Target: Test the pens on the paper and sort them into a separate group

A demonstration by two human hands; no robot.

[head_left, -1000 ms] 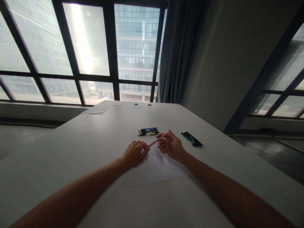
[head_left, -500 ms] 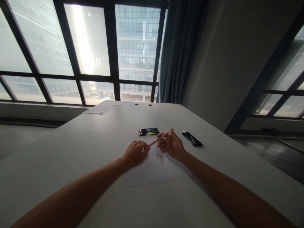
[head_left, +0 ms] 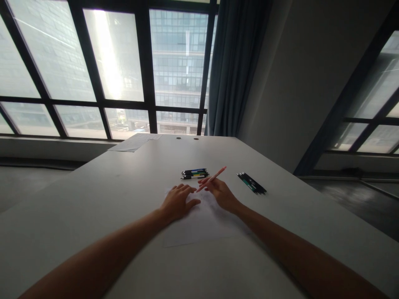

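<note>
Above the white paper, holding the pink pen tilted in the curled right hand. At the paper's left, resting the left hand half open, with thumb drawn clear of the pen since 0.5 seconds ago.

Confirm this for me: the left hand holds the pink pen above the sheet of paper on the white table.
One thing is wrong: the head view shows the right hand, not the left hand, holding the pink pen above the sheet of paper on the white table.
</note>
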